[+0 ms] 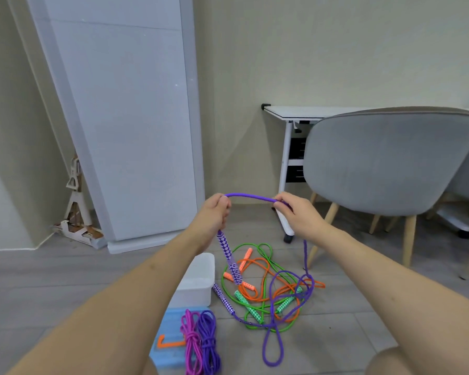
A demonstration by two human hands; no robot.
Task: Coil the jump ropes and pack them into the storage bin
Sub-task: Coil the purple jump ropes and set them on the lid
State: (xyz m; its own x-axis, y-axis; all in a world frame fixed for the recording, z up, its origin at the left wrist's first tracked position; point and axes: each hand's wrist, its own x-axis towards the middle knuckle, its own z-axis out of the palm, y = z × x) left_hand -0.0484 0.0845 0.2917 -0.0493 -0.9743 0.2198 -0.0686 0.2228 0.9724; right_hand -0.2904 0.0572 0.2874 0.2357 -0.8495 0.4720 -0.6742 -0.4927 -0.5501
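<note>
My left hand and my right hand are raised in front of me, each gripping a purple jump rope that spans between them. One patterned purple handle hangs below my left hand; the other purple handle lies on the floor. From my right hand the rope drops into a tangle with a green rope and an orange rope. The white storage bin stands on the floor left of the tangle, partly hidden by my left forearm.
A blue lid with an orange clip lies near me, with a coiled magenta rope and a coiled purple rope on it. A grey chair and a white desk stand right; a white panel leans left.
</note>
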